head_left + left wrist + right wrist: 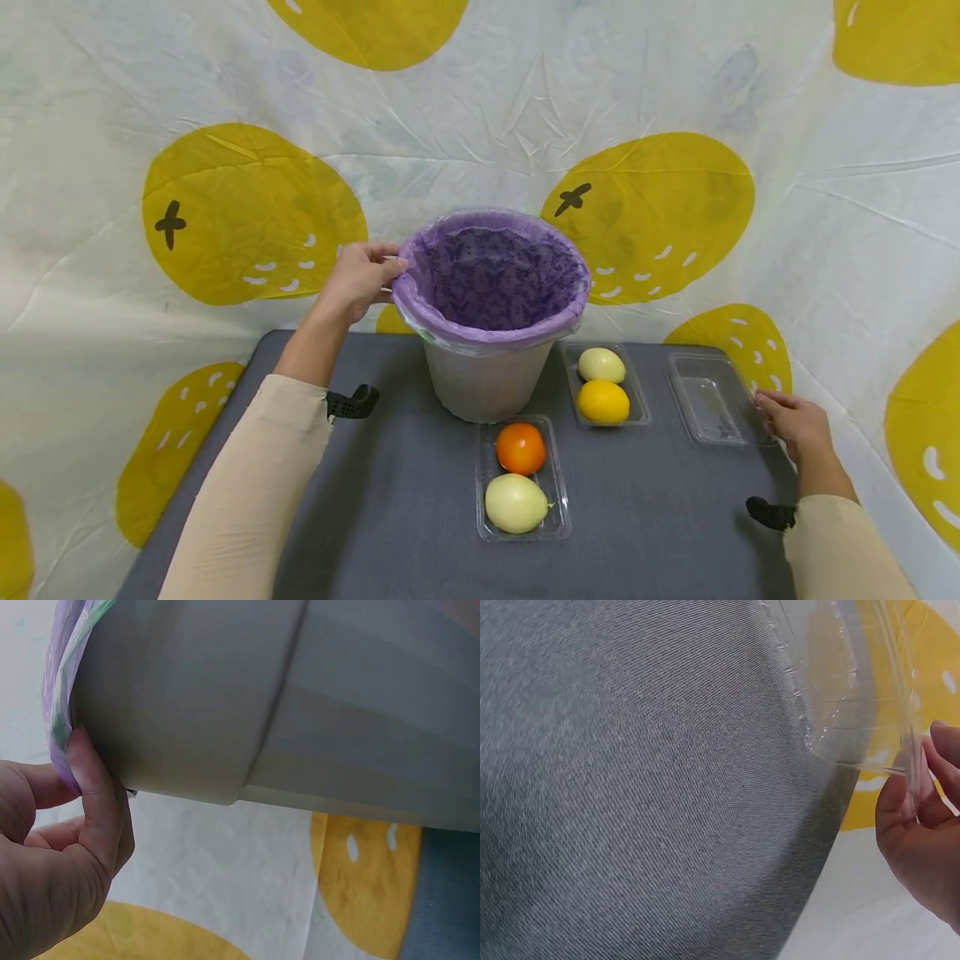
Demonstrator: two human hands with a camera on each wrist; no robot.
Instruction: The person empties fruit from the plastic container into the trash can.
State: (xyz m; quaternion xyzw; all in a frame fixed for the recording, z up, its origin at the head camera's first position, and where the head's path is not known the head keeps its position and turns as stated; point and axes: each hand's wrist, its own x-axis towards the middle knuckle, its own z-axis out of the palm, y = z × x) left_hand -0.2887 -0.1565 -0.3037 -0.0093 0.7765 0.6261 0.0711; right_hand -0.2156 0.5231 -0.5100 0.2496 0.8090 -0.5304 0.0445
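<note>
My left hand (360,279) pinches the left rim of a pale bin (487,379), thumb on the purple bag (491,333) that lines it. In the left wrist view, the fingers (97,795) curl under the lined rim, against the bin's outer wall (187,697). Far to the right, my right hand (802,429) grips the right edge of a clear plastic tray (708,400) with no fruit in it. The right wrist view shows the tray's corner (840,735) between thumb and fingers, over the table's edge.
One clear tray (487,500) in front of the bin holds an orange fruit (521,448) and a pale green fruit (516,503). Right of the bin, another tray (636,400) holds a pale fruit (601,365) and a yellow one (603,402). A patterned cloth (450,117) hangs behind the grey table (637,517).
</note>
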